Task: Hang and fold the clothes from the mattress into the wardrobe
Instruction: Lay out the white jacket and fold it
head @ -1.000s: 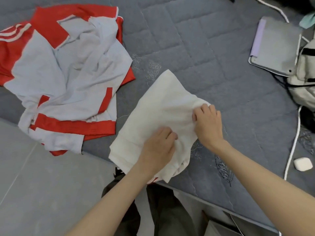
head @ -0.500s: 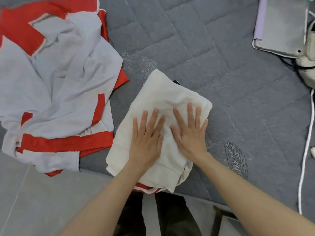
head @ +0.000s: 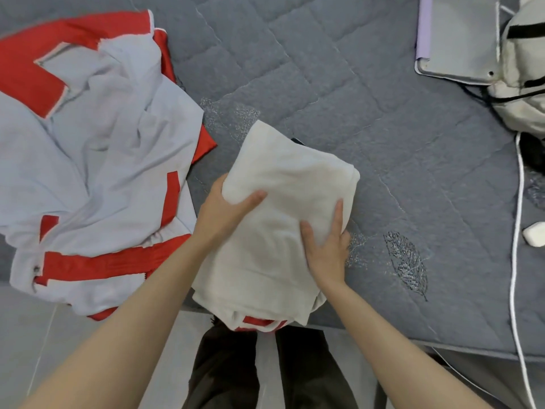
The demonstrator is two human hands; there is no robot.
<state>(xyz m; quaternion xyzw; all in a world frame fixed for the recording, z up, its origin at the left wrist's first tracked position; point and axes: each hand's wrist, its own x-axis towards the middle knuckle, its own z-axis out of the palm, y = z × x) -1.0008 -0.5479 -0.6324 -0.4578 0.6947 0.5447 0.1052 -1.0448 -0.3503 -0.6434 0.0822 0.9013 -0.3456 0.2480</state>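
The folded white garment lies at the near edge of the mattress, its lower end hanging slightly over. It looks soft, light and limp, so the fold will likely slump unless it is carried from beneath on both sides. The left hand grips its left edge, thumb on top and fingers tucked under. The right hand clasps the right edge. A red and grey jacket lies just beside it on the left, and bare mattress to the right leaves room to lift

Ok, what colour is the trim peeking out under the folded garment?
The trim is red, under the white folded garment; head view shows it best.
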